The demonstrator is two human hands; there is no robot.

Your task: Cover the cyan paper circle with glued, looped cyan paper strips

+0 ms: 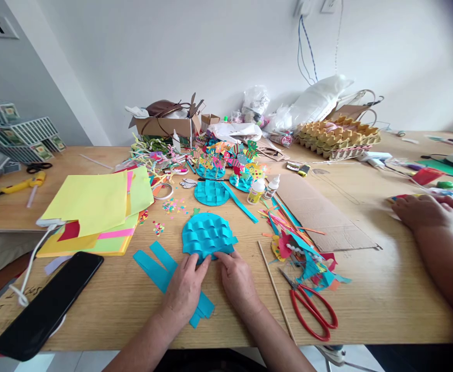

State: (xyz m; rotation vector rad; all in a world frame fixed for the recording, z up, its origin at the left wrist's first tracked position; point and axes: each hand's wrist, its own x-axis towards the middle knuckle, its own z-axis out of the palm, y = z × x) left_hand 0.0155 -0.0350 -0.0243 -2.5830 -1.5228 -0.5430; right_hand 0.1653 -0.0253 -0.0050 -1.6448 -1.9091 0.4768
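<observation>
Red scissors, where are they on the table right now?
In the head view, the red scissors lie near the front edge of the table, just right of the right hand and a thin wooden stick.

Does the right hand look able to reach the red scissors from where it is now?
Probably yes. The scissors lie just right of the right hand, with only a thin wooden stick lying flat between them, which the hand can pass over.
</observation>
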